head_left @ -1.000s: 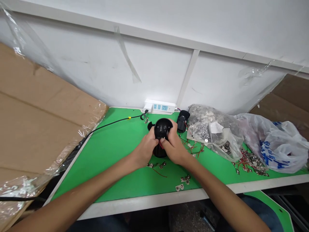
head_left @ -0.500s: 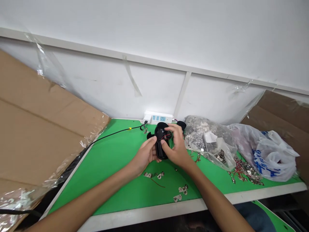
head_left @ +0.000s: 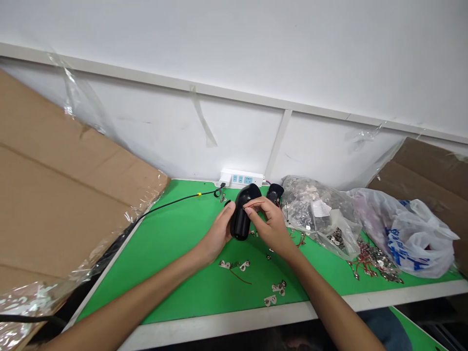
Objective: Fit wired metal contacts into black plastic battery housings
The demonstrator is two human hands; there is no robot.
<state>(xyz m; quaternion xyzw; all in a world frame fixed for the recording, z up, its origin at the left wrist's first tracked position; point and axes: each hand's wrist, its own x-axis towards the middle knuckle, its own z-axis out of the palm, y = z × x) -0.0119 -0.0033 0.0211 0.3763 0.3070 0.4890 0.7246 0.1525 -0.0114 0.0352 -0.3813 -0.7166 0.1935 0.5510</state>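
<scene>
A black plastic housing [head_left: 242, 214] stands on the green mat [head_left: 175, 253], held between both my hands. My left hand [head_left: 218, 233] wraps its left side with the thumb up against it. My right hand [head_left: 269, 223] is closed at its right side, and its fingertips pinch a thin red wire [head_left: 256, 203] at the housing's top. A second black part [head_left: 275, 193] lies just behind my right hand.
Small metal tabs [head_left: 234, 264] and more tabs [head_left: 276, 292] lie on the mat near the front edge. Plastic bags of metal parts [head_left: 314, 207] and a white-and-blue bag [head_left: 405, 229] fill the right side. A power strip [head_left: 242, 178] sits at the wall, a black cable [head_left: 171, 201] runs left, and cardboard [head_left: 54, 195] leans at left.
The housing went from end-on toward me to standing upright. My right fingers shifted from its front to the top, now pinching the red wire. The camera tilted up.
</scene>
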